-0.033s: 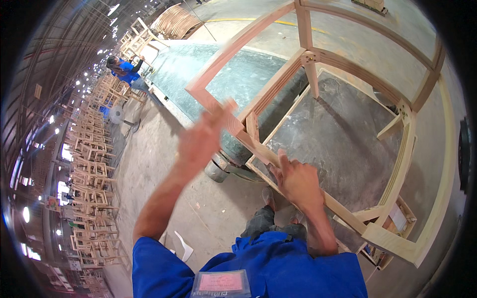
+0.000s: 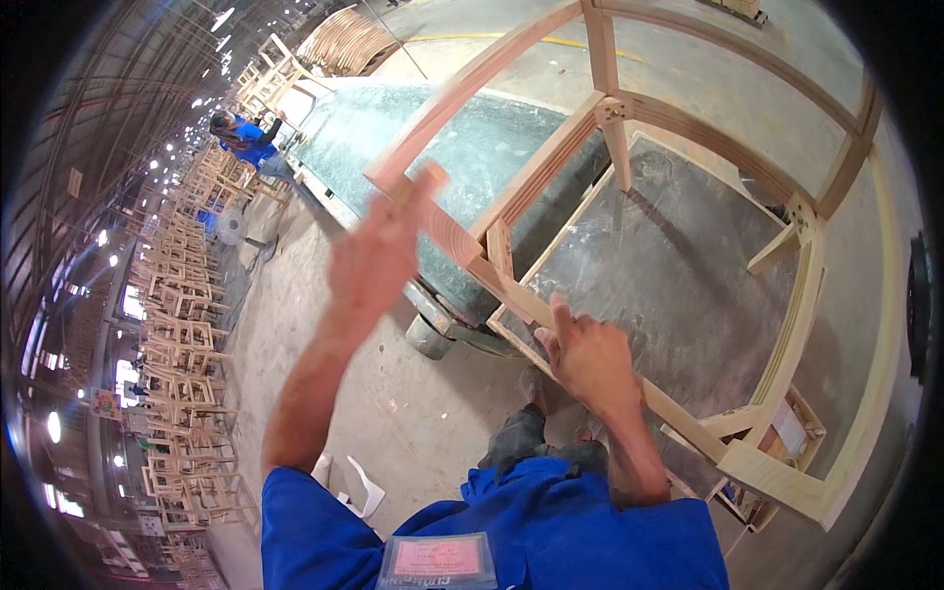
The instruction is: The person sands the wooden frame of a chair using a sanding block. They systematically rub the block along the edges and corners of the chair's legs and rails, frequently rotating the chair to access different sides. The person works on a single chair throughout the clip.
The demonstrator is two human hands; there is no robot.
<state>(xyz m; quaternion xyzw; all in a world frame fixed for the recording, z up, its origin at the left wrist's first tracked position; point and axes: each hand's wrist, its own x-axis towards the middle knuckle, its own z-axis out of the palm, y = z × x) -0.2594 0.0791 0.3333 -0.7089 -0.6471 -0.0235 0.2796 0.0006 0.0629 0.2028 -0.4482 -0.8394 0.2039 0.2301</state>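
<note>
A large unfinished wooden chair frame [image 2: 708, 441] lies tilted across the right side, with a curved rail and legs. My right hand [image 2: 593, 364] is closed round its near rail, thumb side toward the far left. Farther left, my left hand [image 2: 374, 261] is at the pinkish corner block [image 2: 447, 231] of the same frame. Motion smears its fingers, and whether they hold anything is not visible. Metal fasteners show at the inner joint [image 2: 612, 112] of the frame.
Under the frame is a dark-topped workbench [image 2: 688, 256] with a wooden edge. A greenish table [image 2: 344, 128] extends beyond it. A co-worker in blue [image 2: 254, 146] stands at its far left. Stacked chair frames [image 2: 187, 344] line the left. A wooden box [image 2: 801, 433] sits low at right.
My left hand has shifted a little left along the frame, toward its outer corner. The right hand keeps its place on the rail.
</note>
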